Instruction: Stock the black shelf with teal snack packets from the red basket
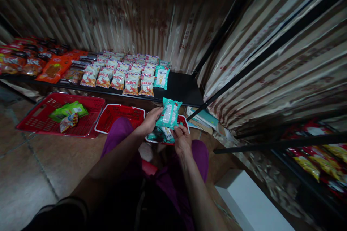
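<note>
My left hand [150, 120] and my right hand [181, 140] both grip a teal snack packet [169, 112], held upright above a red basket [184, 120] with more teal packets [162, 135] in it. The left hand holds the packet's left edge, the right hand its lower edge. I sit low with purple trousers [119, 131] under my arms. Just ahead, a low black shelf [181, 88] carries rows of red-and-white snack packets [131, 77] and one teal packet [162, 77] at the end of the row.
Two more red baskets lie on the tiled floor: one [40, 115] at the left with green packets [69, 110], one [119, 113] beside my knee. Orange and dark packets [51, 66] fill the shelf's left. Striped curtains hang behind. A white box [244, 202] and another stocked rack [320, 158] stand right.
</note>
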Motion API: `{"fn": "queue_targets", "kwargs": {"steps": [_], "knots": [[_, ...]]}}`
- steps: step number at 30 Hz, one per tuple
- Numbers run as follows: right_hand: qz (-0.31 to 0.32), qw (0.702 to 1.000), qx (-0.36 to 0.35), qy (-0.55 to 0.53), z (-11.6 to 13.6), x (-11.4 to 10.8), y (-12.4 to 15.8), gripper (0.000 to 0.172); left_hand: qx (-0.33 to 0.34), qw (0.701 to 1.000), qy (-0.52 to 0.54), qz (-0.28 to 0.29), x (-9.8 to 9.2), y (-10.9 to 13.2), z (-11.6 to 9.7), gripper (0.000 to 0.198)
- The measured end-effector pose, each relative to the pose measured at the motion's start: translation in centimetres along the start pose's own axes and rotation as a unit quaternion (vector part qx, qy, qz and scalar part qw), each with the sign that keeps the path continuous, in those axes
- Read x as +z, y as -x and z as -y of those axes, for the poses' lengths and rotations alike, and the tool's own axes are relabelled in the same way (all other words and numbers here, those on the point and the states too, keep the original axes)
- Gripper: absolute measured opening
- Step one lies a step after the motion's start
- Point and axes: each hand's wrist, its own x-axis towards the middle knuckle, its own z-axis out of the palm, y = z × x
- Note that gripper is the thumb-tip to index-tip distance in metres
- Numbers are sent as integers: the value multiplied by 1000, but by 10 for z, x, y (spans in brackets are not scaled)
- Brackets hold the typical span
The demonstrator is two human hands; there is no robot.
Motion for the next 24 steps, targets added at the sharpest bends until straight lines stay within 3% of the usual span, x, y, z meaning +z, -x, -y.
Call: {"fn": "queue_targets", "kwargs": {"steps": [4, 11, 15, 17, 20, 24], "knots": [[-5, 1000, -15, -1, -2, 1, -4, 37, -19, 999, -6, 46, -1, 15, 12, 28], [0, 999, -23, 42, -12, -9, -10, 37, 14, 1000, 13, -5, -4, 10, 28, 38], [15, 986, -69, 149, -15, -14, -15, 38, 38, 999, 25, -18, -5, 9, 31, 43], [22, 957, -150, 245, -12, -14, -15, 39, 50, 998, 30, -22, -6, 9, 31, 44], [30, 879, -289, 378, -1, -9, -10, 40, 53, 998, 33, -27, -6, 9, 32, 49], [62, 789, -398, 465, 11, 3, -1, 39, 57, 998, 24, -23, -6, 9, 35, 55]]}}
